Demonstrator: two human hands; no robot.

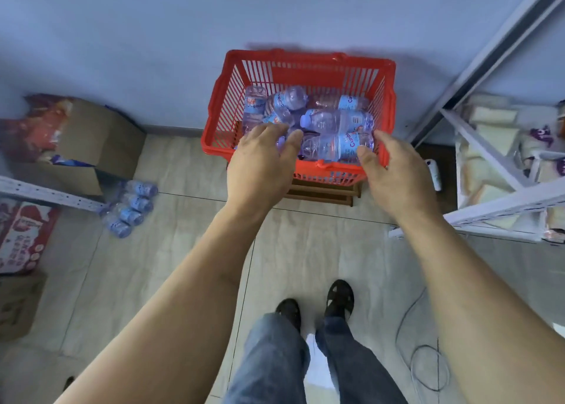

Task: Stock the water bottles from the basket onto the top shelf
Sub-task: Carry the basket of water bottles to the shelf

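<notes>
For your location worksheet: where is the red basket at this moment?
In the head view, the red basket sits top centre on a wooden stand against the wall, left of the white shelving, just beyond both hands.

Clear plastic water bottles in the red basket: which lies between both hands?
The front clear plastic water bottle, lying sideways by the red basket's near rim; the others lie behind it.

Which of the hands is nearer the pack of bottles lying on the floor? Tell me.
Left. The left hand reaches into the red basket, on the side toward the pack of bottles down by the left shelf. The right hand is at the basket's far side.
</notes>
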